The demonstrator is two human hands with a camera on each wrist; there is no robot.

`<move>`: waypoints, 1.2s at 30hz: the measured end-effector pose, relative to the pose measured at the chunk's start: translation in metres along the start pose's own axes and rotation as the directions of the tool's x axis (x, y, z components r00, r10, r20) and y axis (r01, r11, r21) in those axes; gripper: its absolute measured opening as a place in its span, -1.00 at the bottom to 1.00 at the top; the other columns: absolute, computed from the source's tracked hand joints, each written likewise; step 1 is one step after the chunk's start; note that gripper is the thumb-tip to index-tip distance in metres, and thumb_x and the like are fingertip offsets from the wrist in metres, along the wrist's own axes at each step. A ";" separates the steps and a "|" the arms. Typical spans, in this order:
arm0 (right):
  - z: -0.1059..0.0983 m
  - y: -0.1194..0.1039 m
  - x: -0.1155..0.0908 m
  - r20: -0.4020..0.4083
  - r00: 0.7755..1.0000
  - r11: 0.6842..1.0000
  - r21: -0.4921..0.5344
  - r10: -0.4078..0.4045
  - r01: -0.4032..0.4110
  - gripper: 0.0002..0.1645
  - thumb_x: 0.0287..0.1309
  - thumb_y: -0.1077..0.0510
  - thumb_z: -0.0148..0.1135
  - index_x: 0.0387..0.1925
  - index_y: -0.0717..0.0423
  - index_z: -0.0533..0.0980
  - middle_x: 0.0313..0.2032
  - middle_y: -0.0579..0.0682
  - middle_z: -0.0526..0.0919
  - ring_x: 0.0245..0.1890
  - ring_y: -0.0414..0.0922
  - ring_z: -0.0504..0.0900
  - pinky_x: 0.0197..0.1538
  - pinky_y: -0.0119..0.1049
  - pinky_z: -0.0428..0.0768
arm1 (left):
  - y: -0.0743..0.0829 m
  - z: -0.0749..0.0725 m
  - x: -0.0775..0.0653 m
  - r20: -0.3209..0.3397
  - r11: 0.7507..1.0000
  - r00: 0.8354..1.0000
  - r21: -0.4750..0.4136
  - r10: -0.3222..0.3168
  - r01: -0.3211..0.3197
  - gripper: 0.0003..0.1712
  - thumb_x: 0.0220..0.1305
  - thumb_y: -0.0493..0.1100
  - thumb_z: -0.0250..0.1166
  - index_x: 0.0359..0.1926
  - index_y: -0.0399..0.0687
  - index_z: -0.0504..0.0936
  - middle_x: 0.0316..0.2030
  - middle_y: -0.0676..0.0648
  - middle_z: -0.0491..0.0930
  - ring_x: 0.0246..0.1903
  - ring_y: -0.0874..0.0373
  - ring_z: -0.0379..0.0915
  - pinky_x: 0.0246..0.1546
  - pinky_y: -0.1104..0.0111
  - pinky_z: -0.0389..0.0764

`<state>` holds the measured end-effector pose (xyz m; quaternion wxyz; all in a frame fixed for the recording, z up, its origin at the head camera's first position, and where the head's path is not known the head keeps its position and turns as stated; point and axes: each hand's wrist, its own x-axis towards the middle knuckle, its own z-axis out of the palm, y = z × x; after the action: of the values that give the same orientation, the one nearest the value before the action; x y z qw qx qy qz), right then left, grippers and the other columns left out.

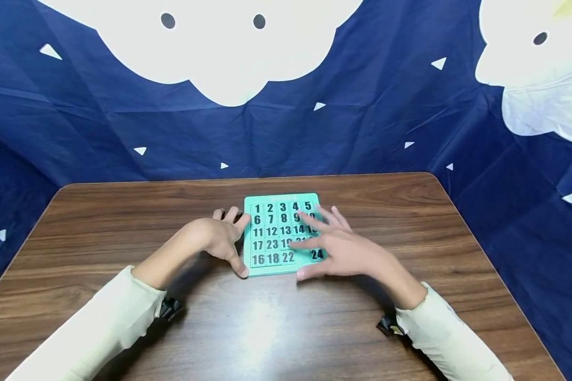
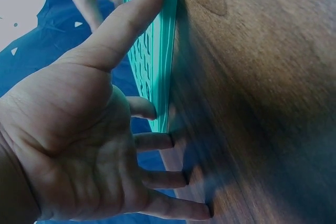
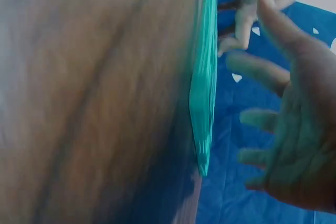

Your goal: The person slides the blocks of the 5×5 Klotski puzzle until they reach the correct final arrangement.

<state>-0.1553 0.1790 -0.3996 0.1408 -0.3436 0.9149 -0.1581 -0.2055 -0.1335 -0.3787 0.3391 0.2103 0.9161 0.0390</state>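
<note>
A green number slide puzzle [image 1: 272,269] lies flat on the table, its tiles in rows. The bottom row reads 16, 18, 22, then a bare green slot, then 24. At its left edge my left hand [image 1: 217,237] has its fingers spread; the thumb touches the near left corner and the index finger the side. In the left wrist view, the other fingertips [image 2: 181,178] of that hand reach down to the wood beside the frame. Over the right part of the puzzle hovers my right hand [image 1: 347,251], fingers spread and holding nothing. It hides some right-hand tiles.
The brown wooden table [image 1: 124,227] extends around the puzzle, with a bright glare patch in front of it. Behind and at the sides hangs a dark blue cloth [image 1: 286,137] with white cloud shapes and small triangles. Both sleeves are pale, with black straps near the wrists.
</note>
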 end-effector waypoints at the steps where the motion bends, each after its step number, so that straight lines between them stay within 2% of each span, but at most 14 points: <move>1: -0.001 0.001 0.000 -0.008 1.000 1.000 -0.014 0.018 -0.018 -0.16 0.32 -0.56 0.43 0.51 -0.38 0.64 0.85 0.12 -0.04 0.84 0.42 -0.25 0.75 0.54 -0.35 | 0.000 0.000 0.000 -0.001 1.000 1.000 -0.001 0.000 0.000 0.23 0.05 0.43 0.75 0.42 0.01 0.20 0.52 -0.32 0.12 0.54 -0.48 0.06 0.39 -0.33 0.49; 4: -0.006 0.001 -0.002 0.008 0.999 0.998 -0.030 0.052 -0.052 -0.19 0.30 -0.54 0.47 0.44 -0.32 0.70 0.83 0.11 0.04 0.85 0.42 -0.25 0.76 0.53 -0.35 | -0.001 0.000 0.000 0.002 1.000 1.000 -0.011 0.001 -0.001 0.23 0.06 0.43 0.74 0.43 0.01 0.20 0.53 -0.31 0.11 0.56 -0.47 0.05 0.38 -0.31 0.49; 7: -0.008 0.000 0.000 0.023 1.000 1.000 -0.022 0.020 -0.019 -0.29 0.29 -0.54 0.48 0.30 -0.32 0.80 0.81 0.07 0.13 0.85 0.40 -0.20 0.75 0.55 -0.32 | 0.000 -0.001 0.001 0.003 1.000 1.000 -0.017 -0.001 0.001 0.21 0.06 0.43 0.74 0.41 0.02 0.20 0.54 -0.30 0.10 0.56 -0.46 0.04 0.38 -0.30 0.49; 10: -0.006 -0.004 0.008 0.006 1.000 1.000 -0.022 -0.007 0.007 -0.28 0.32 -0.57 0.44 0.34 -0.37 0.77 0.82 0.07 0.10 0.85 0.38 -0.20 0.75 0.55 -0.32 | 0.000 -0.001 0.000 -0.001 1.000 1.000 -0.015 -0.004 0.004 0.19 0.05 0.43 0.75 0.38 0.02 0.21 0.51 -0.30 0.12 0.52 -0.44 0.06 0.36 -0.29 0.49; 13: -0.005 -0.006 0.013 0.000 1.000 0.998 -0.049 0.029 -0.029 -0.22 0.33 -0.58 0.40 0.44 -0.41 0.70 0.83 0.09 0.06 0.85 0.39 -0.25 0.76 0.54 -0.36 | 0.000 -0.001 0.000 -0.002 1.000 1.000 -0.017 -0.007 0.007 0.19 0.06 0.42 0.75 0.39 0.02 0.21 0.52 -0.30 0.11 0.54 -0.45 0.06 0.37 -0.29 0.49; 16: -0.010 -0.005 0.013 -0.019 0.997 0.993 -0.091 0.077 -0.078 -0.31 0.31 -0.55 0.44 0.28 -0.33 0.81 0.81 0.11 0.14 0.85 0.42 -0.27 0.75 0.55 -0.38 | 0.001 0.000 0.001 0.000 1.000 1.000 -0.020 -0.006 0.006 0.21 0.06 0.42 0.75 0.41 0.02 0.20 0.58 -0.31 0.08 0.60 -0.48 0.01 0.39 -0.32 0.50; 18: -0.011 -0.005 0.015 -0.039 0.996 0.992 -0.101 0.076 -0.080 -0.33 0.30 -0.53 0.47 0.22 -0.29 0.84 0.80 0.10 0.17 0.85 0.42 -0.26 0.75 0.54 -0.37 | 0.002 0.000 0.001 0.005 1.000 1.000 -0.020 -0.007 0.007 0.21 0.06 0.42 0.75 0.41 0.02 0.20 0.61 -0.33 0.06 0.62 -0.50 -0.02 0.39 -0.34 0.51; 22: -0.003 -0.013 0.026 -0.006 1.000 0.997 -0.082 0.002 -0.003 -0.18 0.33 -0.59 0.40 0.47 -0.36 0.68 0.85 0.09 0.01 0.85 0.40 -0.26 0.76 0.55 -0.34 | 0.002 0.000 -0.001 0.013 1.000 1.000 -0.009 -0.010 0.010 0.21 0.06 0.44 0.74 0.41 0.03 0.20 0.60 -0.33 0.07 0.61 -0.50 0.00 0.39 -0.35 0.49; 24: 0.000 -0.014 0.028 0.028 1.000 0.998 -0.070 0.000 0.002 -0.11 0.33 -0.61 0.37 0.57 -0.44 0.58 0.86 0.08 -0.08 0.85 0.40 -0.28 0.75 0.54 -0.36 | 0.002 0.000 -0.001 0.013 1.000 1.000 -0.007 -0.007 0.007 0.22 0.06 0.44 0.74 0.43 0.02 0.20 0.60 -0.34 0.06 0.60 -0.50 0.00 0.39 -0.35 0.49; 28: -0.005 -0.012 0.023 0.007 0.999 0.992 -0.122 0.042 -0.041 -0.21 0.29 -0.59 0.42 0.41 -0.38 0.73 0.85 0.10 -0.01 0.84 0.44 -0.28 0.75 0.55 -0.35 | 0.001 0.000 0.000 0.004 1.000 1.000 -0.016 -0.004 0.004 0.24 0.06 0.44 0.74 0.44 0.01 0.19 0.61 -0.34 0.05 0.61 -0.51 -0.02 0.41 -0.37 0.48; 30: -0.007 -0.013 0.021 -0.004 1.000 0.992 -0.125 0.019 -0.019 -0.27 0.30 -0.57 0.44 0.34 -0.37 0.77 0.84 0.10 0.02 0.84 0.43 -0.25 0.75 0.56 -0.34 | 0.001 0.000 0.001 0.005 1.000 1.000 -0.017 -0.007 0.007 0.22 0.06 0.44 0.74 0.42 0.02 0.20 0.60 -0.33 0.06 0.61 -0.50 -0.01 0.41 -0.36 0.48; 33: -0.003 -0.017 0.021 0.038 0.997 0.994 -0.090 -0.060 0.064 -0.26 0.34 -0.59 0.40 0.40 -0.42 0.73 0.85 0.09 -0.03 0.85 0.42 -0.27 0.74 0.58 -0.33 | 0.001 0.000 0.001 0.008 1.000 1.000 -0.008 -0.007 0.007 0.18 0.07 0.44 0.74 0.37 0.03 0.21 0.55 -0.31 0.10 0.57 -0.48 0.03 0.38 -0.32 0.50; 36: 0.003 -0.022 0.028 0.076 0.994 0.994 -0.070 -0.075 0.081 -0.20 0.33 -0.63 0.37 0.49 -0.52 0.64 0.87 0.07 -0.10 0.85 0.40 -0.32 0.74 0.57 -0.34 | -0.001 0.001 0.000 0.007 1.000 1.000 -0.010 -0.008 0.008 0.19 0.06 0.44 0.74 0.38 0.03 0.21 0.54 -0.31 0.11 0.57 -0.49 0.04 0.39 -0.32 0.50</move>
<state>-0.1618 0.1444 -0.3977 0.1556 -0.3895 0.9002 -0.1174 -0.2051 -0.1346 -0.3793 0.3435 0.2050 0.9156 0.0413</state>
